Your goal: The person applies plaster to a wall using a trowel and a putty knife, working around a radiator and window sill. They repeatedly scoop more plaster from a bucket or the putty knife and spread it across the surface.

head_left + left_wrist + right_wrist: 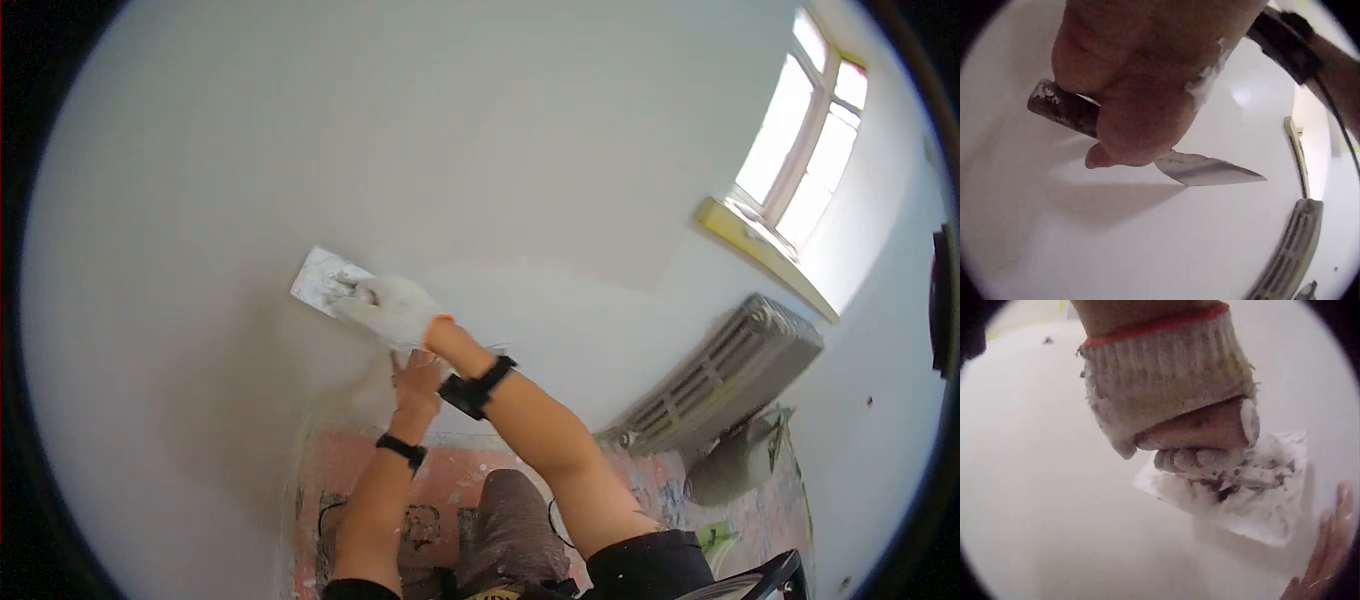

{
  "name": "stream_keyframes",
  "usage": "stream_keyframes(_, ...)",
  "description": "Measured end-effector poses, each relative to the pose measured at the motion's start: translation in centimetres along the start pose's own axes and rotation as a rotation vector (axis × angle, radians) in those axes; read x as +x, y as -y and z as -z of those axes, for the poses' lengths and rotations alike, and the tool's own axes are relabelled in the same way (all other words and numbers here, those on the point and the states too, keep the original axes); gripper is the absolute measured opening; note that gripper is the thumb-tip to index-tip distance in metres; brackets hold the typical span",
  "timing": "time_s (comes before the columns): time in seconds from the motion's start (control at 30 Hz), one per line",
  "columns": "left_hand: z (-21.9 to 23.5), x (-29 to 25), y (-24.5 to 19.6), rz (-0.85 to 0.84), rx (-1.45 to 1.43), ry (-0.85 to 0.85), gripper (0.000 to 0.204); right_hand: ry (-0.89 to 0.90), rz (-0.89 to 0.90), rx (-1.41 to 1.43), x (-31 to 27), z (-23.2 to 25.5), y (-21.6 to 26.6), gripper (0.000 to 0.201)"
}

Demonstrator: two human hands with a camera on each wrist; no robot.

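My right hand (395,308), in a white knit glove with an orange cuff, grips a plastering trowel (318,280) against the pale wall. White plaster and dark smears coat the back of its plate (1260,515) in the right wrist view, and the curled fingers hide the handle. My bare left hand (417,378) is just below the glove, close to the wall. It holds a putty knife (1207,170) by its dark, plaster-spotted handle in the left wrist view, with the blade pointing right. White plaster sticks to the side of this hand.
A ribbed radiator (715,375) stands to the right, below a window (805,125) with a yellow-edged sill (760,250). A grey bucket (735,465) sits beside the radiator. The red, paint-splashed floor (455,465) meets the wall near my knees.
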State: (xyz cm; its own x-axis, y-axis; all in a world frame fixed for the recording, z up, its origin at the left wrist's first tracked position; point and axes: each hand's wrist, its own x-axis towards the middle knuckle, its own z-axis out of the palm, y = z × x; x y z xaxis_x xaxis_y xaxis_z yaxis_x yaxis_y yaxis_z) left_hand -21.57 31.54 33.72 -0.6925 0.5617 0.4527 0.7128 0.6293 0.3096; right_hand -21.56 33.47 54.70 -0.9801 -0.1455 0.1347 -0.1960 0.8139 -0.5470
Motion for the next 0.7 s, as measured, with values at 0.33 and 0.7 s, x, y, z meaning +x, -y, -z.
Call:
stream_keyframes(0.33,2.0,0.1,-2.2,-0.011,0.103,0.073,0.079,-0.867,-0.051,0.893,-22.6,22.9,-15.9,0.051)
stream_keyframes(0.7,1.4,-0.2,-2.5,-0.007,0.114,0.013,0.079,-0.889,-0.029,0.935,-21.8,26.8,-15.3,0.049)
